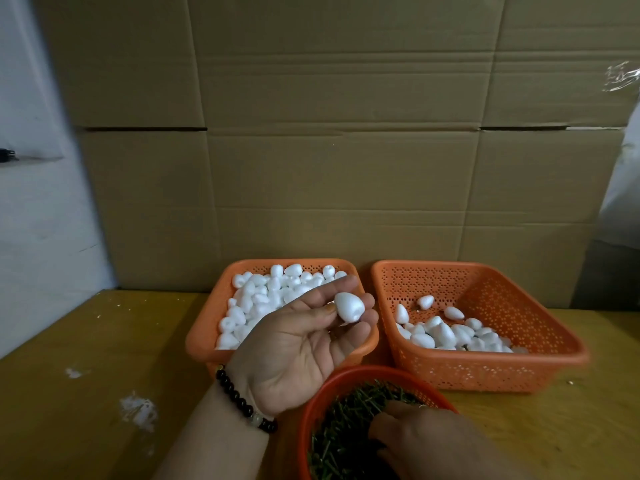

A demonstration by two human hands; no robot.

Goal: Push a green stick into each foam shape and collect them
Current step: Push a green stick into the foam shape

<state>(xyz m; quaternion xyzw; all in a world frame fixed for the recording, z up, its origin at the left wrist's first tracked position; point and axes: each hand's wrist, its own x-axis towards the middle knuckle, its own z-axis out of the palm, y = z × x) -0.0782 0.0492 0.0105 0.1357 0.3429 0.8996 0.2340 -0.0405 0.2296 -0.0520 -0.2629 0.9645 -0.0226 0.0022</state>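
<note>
Foam crumbs (138,410) are lying scattered on the yellow table (86,341) at the far left. Next, a bead bracelet (242,400) is being worn on the left wrist. The left hand (298,344) is being held palm up over the near edge of the left basket (207,327), which is filled high with white foam shapes (270,292). One foam egg (349,307) is being pinched between the thumb and the curled fingertips of that hand. The egg's long axis is tilted, with the narrow end pointing up and to the left and the broad end down and to the right. Lower and nearer, a round red bowl (346,375) is packed with green sticks (346,420). The right hand (415,434) is being pressed down into those sticks, fingers bent among them; whether a stick is being gripped cannot be told. Farther right, the right basket (485,368) is holding a shallower layer of shapes (450,334), gathered toward its near side. Cardboard (346,150) is standing behind both baskets.
</note>
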